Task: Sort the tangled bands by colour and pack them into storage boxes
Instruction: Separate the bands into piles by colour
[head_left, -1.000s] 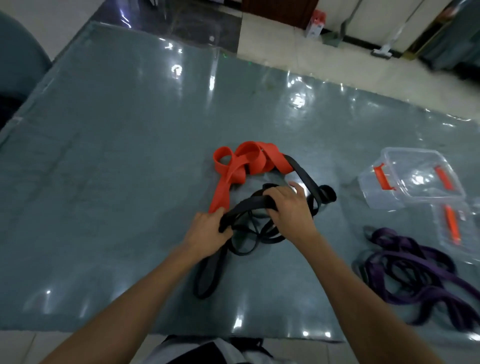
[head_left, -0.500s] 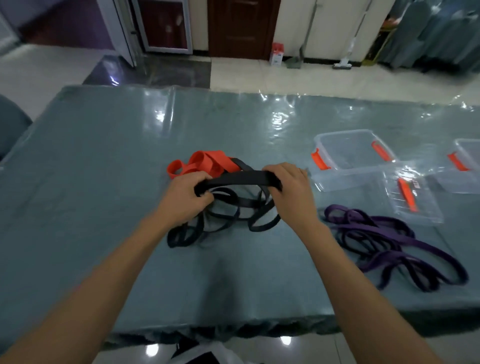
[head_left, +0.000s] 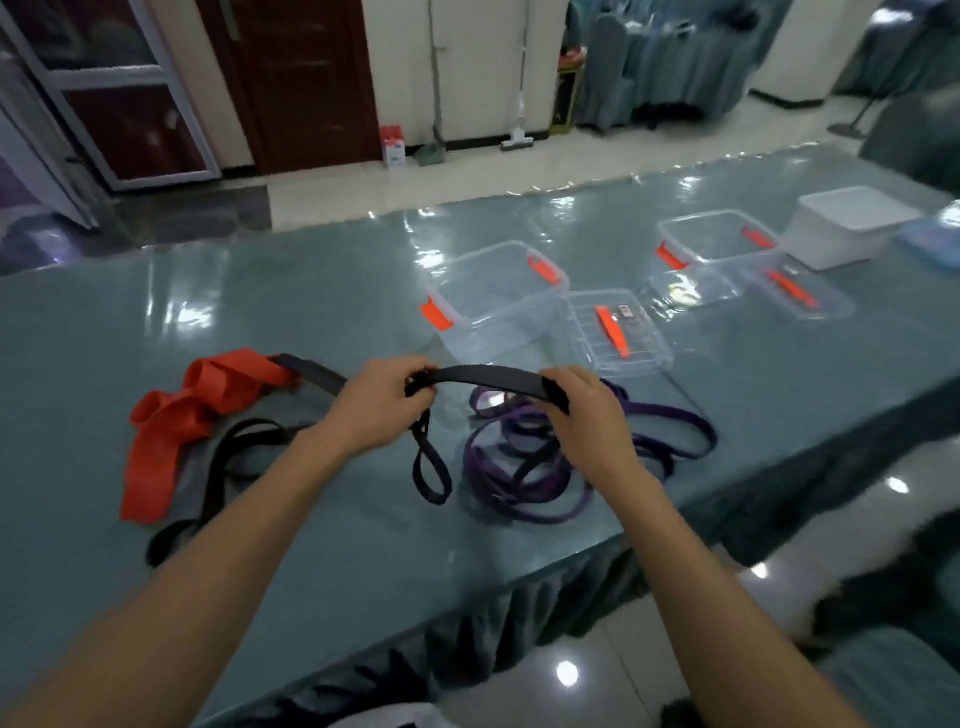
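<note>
Both hands raised over the table's near edge: left hand (head_left: 382, 402) and right hand (head_left: 584, 415) each clamped on an end of the black band (head_left: 483, 375), loops dangling below. Best to keep it bundled and lift clear of the purple bands (head_left: 524, 467). Nearest open box (head_left: 493, 296) lies at 12 o'clock; orange band (head_left: 171, 421) at 9.

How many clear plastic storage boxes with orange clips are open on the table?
2. One clear box with orange clips stands just beyond the hands; another sits farther right, beside a white tub.
</note>
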